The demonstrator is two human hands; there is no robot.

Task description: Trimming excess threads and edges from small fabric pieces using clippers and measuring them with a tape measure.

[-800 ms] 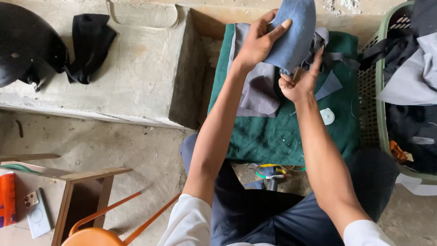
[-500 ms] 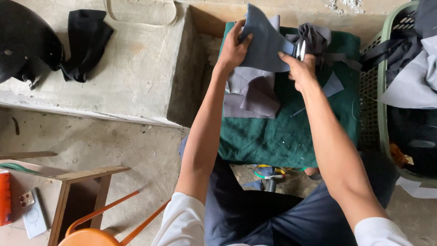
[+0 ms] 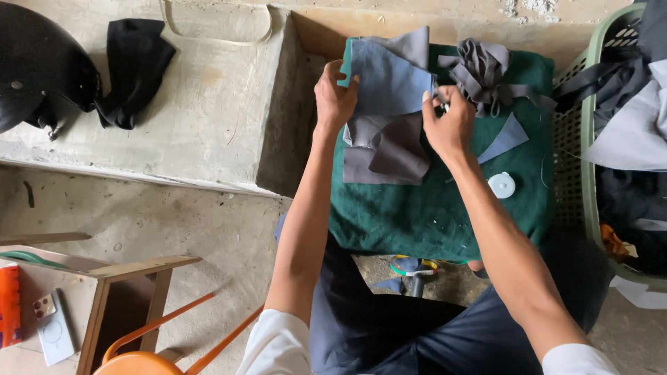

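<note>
While both forearms stretch out over the lap, the left hand (image 3: 335, 101) pinches the near-left edge of a blue fabric piece (image 3: 389, 85), thumb on top and fingers tucked beneath, so the cloth stays taut and flat. Across from it, at about three o'clock of that piece, the right hand (image 3: 450, 125) grips the opposite edge; something small and metallic glints between its fingers, possibly scissors, though the view is too cramped to be sure. Held from two sides like that, the blue piece lies spread over the top of a green padded cloth (image 3: 431, 208), which covers the work surface on the person's knees and gives a soft, non-slip bed.

Right under the blue piece, at six o'clock, sits a loose stack of grey fabric pieces (image 3: 382, 156), overlapping, within easy reach. Up at one o'clock a bundle of grey strips (image 3: 483, 69) lies crumpled, pushed out of the working patch. A small blue triangular offcut (image 3: 506, 137) rests at three o'clock beside the right wrist, and a white round disc (image 3: 501, 185) lies just below that. Far right, a green plastic basket (image 3: 590, 139) stands touching the pad's edge, stuffed with dark and pale cloth.
</note>
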